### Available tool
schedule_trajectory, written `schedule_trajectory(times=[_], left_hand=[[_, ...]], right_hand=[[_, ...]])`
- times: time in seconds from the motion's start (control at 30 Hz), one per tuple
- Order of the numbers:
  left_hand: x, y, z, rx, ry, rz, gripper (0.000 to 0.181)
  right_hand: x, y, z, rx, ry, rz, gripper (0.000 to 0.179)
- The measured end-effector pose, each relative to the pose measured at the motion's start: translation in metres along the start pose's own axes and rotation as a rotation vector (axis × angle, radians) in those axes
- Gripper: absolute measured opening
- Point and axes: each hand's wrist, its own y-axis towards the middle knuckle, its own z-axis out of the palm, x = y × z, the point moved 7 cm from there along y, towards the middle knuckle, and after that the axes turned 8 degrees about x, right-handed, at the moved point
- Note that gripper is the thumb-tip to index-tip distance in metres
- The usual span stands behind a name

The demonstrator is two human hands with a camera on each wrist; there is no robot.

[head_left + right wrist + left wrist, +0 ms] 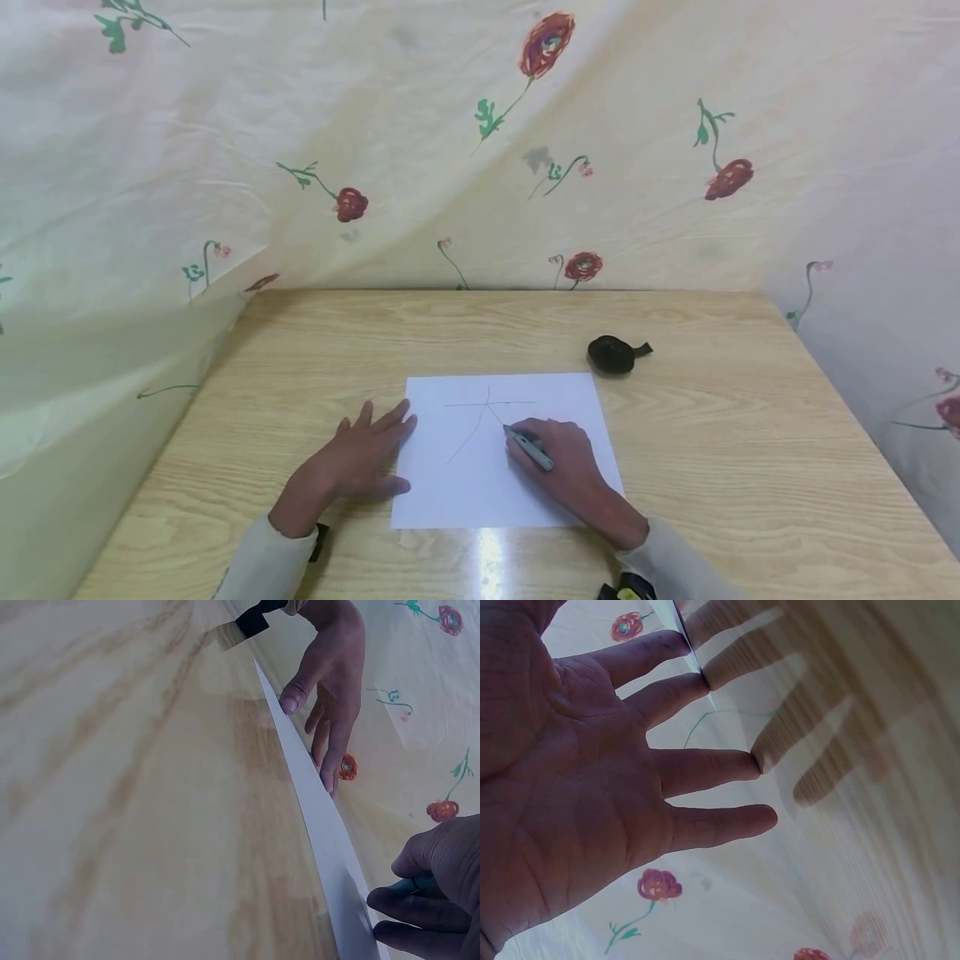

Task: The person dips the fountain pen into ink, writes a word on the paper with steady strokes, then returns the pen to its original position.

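Observation:
A white sheet of paper (442, 500) lies on the wooden table, carrying thin drawn lines: a near-horizontal stroke crossed by a short upright one, with two strokes slanting down from the crossing. My right hand (564, 467) rests on the sheet and pinches a grey-green pen (531, 450), its tip at the lower end of the right slanting line. At the paper's left edge my left hand (360, 462) lies with fingers spread, fingertips touching the edge. In the left wrist view the straight fingers (705, 766) show from the palm side. The right wrist view shows the pen partly hidden by fingers.
Beyond the paper's upper right corner sits a round black object (611, 356) with a short strap-like end. The wooden table (750, 433) reaches back to a pale cloth (420, 125) with red flowers, which also hangs at both sides.

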Motion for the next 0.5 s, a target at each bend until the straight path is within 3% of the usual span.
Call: schedule_trajectory(times=[0.5], left_hand=[[-0.0012, 0.0005, -0.0020, -0.013, 0.002, 0.010, 0.086]], right_hand=[[-0.0032, -0.0064, -0.0028, -0.008, 0.005, -0.019, 0.013]])
